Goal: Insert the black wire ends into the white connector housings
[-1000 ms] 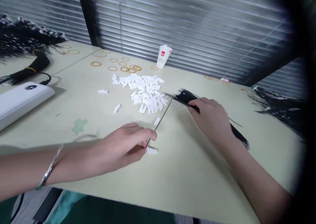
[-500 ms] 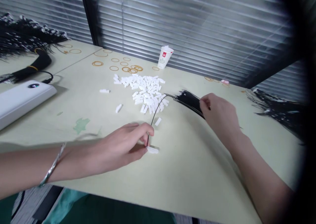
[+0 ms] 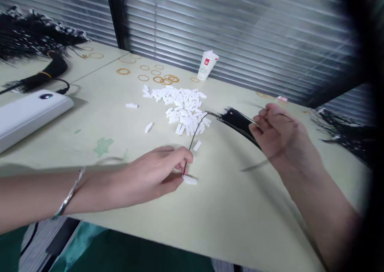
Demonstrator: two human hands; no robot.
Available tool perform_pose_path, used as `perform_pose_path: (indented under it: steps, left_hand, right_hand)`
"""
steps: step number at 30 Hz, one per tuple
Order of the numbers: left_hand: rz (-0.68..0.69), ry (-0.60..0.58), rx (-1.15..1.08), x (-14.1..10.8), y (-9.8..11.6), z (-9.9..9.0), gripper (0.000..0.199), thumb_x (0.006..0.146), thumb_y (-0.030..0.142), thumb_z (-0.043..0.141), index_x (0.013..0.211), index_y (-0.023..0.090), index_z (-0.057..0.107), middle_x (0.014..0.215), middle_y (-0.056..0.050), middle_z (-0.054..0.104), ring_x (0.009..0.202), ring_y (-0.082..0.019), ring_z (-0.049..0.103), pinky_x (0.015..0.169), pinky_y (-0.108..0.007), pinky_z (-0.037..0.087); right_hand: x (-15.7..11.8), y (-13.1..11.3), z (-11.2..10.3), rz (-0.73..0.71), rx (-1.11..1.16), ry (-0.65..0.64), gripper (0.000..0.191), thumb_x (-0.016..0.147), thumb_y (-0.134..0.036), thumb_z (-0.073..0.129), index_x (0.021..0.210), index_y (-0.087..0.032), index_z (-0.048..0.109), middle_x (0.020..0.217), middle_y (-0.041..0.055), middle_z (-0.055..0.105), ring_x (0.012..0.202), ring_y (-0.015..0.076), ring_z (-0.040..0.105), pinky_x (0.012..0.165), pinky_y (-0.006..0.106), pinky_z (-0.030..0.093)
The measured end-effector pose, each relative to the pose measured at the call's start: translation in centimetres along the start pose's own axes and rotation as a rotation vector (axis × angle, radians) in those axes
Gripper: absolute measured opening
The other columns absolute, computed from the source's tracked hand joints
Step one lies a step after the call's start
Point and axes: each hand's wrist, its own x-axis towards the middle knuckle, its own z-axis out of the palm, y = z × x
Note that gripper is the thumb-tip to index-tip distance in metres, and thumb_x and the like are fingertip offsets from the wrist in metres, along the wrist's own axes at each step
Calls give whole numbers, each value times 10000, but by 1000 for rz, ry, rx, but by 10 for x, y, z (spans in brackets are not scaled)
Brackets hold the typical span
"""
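In the head view my left hand (image 3: 168, 170) pinches the end of a thin black wire (image 3: 195, 133) beside a small white plastic piece (image 3: 190, 180) at the fingertips. The wire curves up and right to a bundle of black wires (image 3: 238, 121) lying on the table. My right hand (image 3: 277, 138) is raised just at the bundle's right end, its fingers curled and smeared by motion. A blurred dark strand crosses this hand; whether the fingers grip it is unclear. Close behind my left hand lies a loose white piece (image 3: 197, 145).
A pile of small white pieces (image 3: 183, 104) lies mid-table, with rubber bands (image 3: 166, 79) and a paper cup (image 3: 207, 66) behind. On the left are a white device (image 3: 33, 118) and black wire bundles (image 3: 55, 70). More black wires (image 3: 345, 132) lie at the right.
My right hand has lifted and turned away from the wire bundle, its fingers loosening. My left hand keeps its pinch on the wire by the white piece. The view has shifted slightly.
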Motion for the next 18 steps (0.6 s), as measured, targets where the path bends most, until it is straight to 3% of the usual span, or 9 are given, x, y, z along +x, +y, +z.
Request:
perform_pose_path:
  steps: [5,8,11,18]
  left_hand:
    - [-2,-8,16,2,2,-1,207,817,99,466,987,199,403,892,-15,553,840,-140,543,677,-243,434]
    - [-5,-3,-8,2,0,1,233,819,103,467,1015,199,385,900,-21,554,862,-144,546,705,-253,448]
    - [7,10,-23,2,-1,3,234,823,100,466,1018,199,382,893,-18,556,868,-143,546,718,-257,450]
    - [-9,-9,-2,0,-2,3,248,839,117,463,1053,205,373,921,-15,543,894,-148,526,726,-273,442]
  right_hand:
    - [-27,-22,35,118,238,-73,302,922,-399,412,805,-239,639,751,22,545,666,120,507,618,273,440]
    - [-47,-36,49,104,135,-231,285,926,-359,431,772,-232,636,711,8,578,649,114,522,627,267,439]
    - [-61,-42,57,-37,-46,-326,243,925,-284,452,782,-236,642,773,-4,624,701,102,573,662,245,456]
    - [-68,-42,65,-252,-41,-149,267,931,-196,422,746,-247,608,780,-7,626,708,134,588,655,301,463]
